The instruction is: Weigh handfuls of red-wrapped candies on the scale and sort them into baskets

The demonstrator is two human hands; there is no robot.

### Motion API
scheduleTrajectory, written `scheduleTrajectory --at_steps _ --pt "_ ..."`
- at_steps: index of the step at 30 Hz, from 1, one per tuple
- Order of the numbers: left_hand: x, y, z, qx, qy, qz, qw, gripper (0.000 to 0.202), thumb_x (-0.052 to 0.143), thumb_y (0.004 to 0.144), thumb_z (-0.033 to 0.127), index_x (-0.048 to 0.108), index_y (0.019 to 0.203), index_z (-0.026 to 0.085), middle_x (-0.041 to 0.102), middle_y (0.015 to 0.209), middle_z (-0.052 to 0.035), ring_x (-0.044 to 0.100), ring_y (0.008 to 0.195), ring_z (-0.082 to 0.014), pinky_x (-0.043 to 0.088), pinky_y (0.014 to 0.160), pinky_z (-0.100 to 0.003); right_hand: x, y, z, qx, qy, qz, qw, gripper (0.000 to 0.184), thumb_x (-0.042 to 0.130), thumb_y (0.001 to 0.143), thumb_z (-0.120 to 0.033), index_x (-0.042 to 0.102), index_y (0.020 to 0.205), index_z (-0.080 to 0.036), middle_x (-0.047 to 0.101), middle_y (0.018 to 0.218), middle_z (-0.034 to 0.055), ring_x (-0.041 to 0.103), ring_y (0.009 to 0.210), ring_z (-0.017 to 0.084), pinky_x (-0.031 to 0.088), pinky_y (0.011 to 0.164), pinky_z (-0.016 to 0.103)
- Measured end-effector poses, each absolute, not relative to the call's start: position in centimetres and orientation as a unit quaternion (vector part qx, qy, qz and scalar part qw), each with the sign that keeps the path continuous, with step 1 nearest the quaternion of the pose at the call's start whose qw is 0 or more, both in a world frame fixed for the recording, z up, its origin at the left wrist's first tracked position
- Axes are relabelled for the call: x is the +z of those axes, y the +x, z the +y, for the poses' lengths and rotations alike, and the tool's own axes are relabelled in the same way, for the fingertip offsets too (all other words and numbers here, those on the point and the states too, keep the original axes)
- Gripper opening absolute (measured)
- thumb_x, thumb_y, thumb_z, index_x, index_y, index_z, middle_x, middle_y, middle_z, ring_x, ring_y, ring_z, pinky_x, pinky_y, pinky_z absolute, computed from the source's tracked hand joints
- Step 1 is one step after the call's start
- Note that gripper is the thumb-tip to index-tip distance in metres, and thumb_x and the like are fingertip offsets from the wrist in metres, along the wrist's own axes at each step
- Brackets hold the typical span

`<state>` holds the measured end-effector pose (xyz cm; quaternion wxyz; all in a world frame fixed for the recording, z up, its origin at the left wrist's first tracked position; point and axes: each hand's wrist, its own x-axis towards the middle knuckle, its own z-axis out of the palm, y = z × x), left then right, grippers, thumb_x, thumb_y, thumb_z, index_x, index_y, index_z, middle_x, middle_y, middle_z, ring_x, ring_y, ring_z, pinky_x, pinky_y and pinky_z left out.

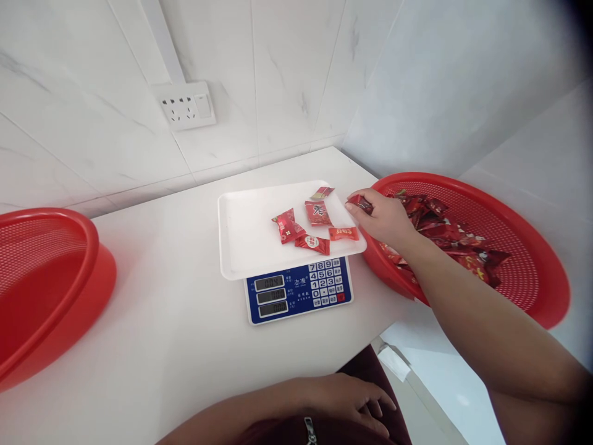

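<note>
Between the thumb and fingers of my right hand [389,219] is a dark red wrapped candy [361,203]. That hand is just past the right edge of the white weighing tray [245,228], by the rim of a red basket [551,278]. Several red packets lie on the right half of the tray, among them a square packet [318,213], a flowered packet [288,226] and a twist-wrapped candy [313,243]. Below the tray shows the blue keypad panel [299,293] of a digital scale. My left hand [356,398] rests at my lap, fingers loosely apart, holding nothing.
Many red packets [445,232] are heaped in the right basket, which juts past the table edge. Another red basket [88,272] stands on the white table [180,321] at the left. A socket panel [186,105] is on the tiled wall behind.
</note>
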<state>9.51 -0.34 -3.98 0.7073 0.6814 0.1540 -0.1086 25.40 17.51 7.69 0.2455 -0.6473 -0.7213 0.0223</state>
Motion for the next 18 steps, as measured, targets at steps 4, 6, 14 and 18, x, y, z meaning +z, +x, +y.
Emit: scheduleTrajectory --at_steps 4,6,14,18 --pt "-4.08 9.58 -0.35 -0.117 0.677 0.158 0.71 0.068 0.063 0.073 0.05 0.043 0.13 0.019 0.057 0.12 -0.011 0.056 0.105 -0.0286 0.042 0.09 -0.038 7.64 25.37 17.45 0.024 -0.646 -0.723 0.242 0.027 0.048 0.081 -0.044 0.061 0.095 -0.025 0.065 0.07 0.004 0.057 0.059 0.022 0.04 0.055 0.032" --pt "-4.11 9.6 -0.35 -0.114 0.68 0.159 0.706 0.068 0.063 0.073 0.049 0.043 0.13 0.018 0.058 0.12 -0.012 0.057 0.105 -0.0287 0.043 0.089 -0.038 7.6 25.37 17.44 0.023 -0.649 -0.723 0.237 0.028 0.048 0.081 -0.044 0.061 0.096 -0.025 0.065 0.069 0.0038 0.058 0.059 0.022 0.039 0.055 0.031" --pt "-4.73 9.64 -0.49 -0.102 0.679 0.151 0.711 0.072 0.063 0.07 0.055 0.043 0.13 0.02 0.058 0.118 -0.0105 0.057 0.104 -0.0302 0.042 0.089 -0.041 7.47 25.41 17.45 0.014 -0.64 -0.729 0.242 0.029 0.049 0.081 -0.043 0.062 0.097 -0.023 0.066 0.07 0.0027 0.058 0.059 0.02 0.039 0.054 0.029" --pt "-4.58 9.62 -0.42 -0.111 0.676 0.154 0.712 0.075 0.061 0.069 0.057 0.042 0.13 0.019 0.057 0.12 -0.0113 0.056 0.105 -0.0309 0.042 0.089 -0.04 7.67 25.24 17.27 0.025 -0.632 -0.731 0.257 0.027 0.051 0.08 -0.04 0.063 0.098 -0.023 0.068 0.076 0.0032 0.061 0.066 0.02 0.042 0.059 0.029"
